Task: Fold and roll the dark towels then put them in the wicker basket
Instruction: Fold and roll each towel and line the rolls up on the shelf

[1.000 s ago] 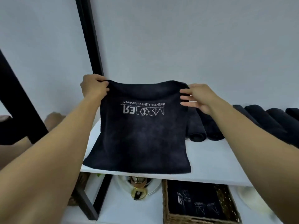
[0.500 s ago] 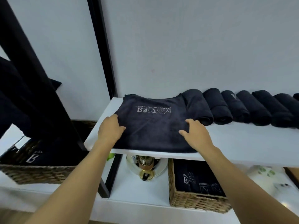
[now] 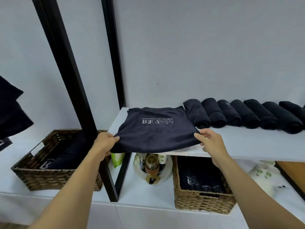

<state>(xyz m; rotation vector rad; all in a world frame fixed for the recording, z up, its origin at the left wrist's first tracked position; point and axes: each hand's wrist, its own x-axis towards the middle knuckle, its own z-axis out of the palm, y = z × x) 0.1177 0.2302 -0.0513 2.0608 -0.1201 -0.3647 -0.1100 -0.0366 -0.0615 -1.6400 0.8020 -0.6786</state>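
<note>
Our left hand (image 3: 105, 141) and right hand (image 3: 211, 140) slid to 6 o'clock on the dark towel (image 3: 155, 131), pinching its corners up to fold

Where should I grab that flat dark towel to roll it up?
Pinch the two near corners of the flat dark towel, coming from the front of the white shelf. It lies spread out with that edge at the shelf's lip, where the left hand and right hand pinch it.
</note>
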